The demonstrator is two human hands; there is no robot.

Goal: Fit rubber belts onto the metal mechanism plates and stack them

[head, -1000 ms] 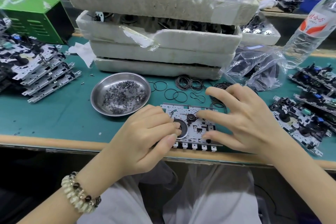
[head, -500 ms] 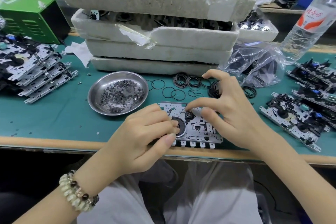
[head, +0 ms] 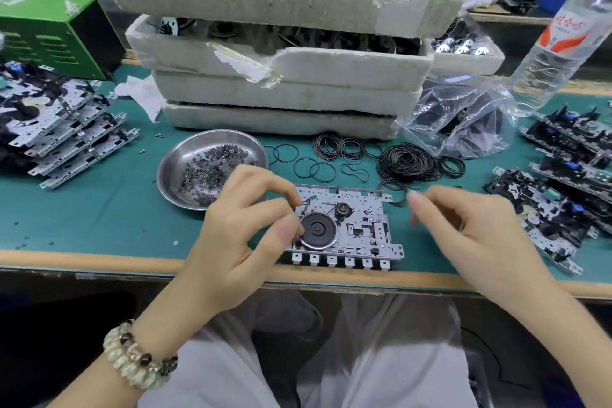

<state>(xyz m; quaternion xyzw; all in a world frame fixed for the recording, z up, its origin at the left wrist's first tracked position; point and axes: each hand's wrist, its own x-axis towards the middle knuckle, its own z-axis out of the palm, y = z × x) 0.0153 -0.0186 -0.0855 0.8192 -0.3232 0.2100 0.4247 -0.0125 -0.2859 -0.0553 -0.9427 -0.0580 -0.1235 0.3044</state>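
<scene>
Left to right, we see a green-matted bench [head: 82,215]: stacked plates [head: 63,129] at far left, a steel dish [head: 185,162] of small dark rings, foam trays [head: 281,76] behind, then loose belts [head: 407,162] and dark assemblies [head: 563,175] at right. Since the earlier frame our right hand [head: 477,235] has left the small pulley [head: 342,209]; it hangs right of the mechanism plate [head: 364,225], fingers loosely curled, holding nothing. Our left hand [head: 238,235] grips the plate's left edge, thumb against the black flywheel [head: 318,228]. The plate lies flat at the near edge, centre; a thin belt [head: 331,210] seems to run from flywheel to pulley.
</scene>
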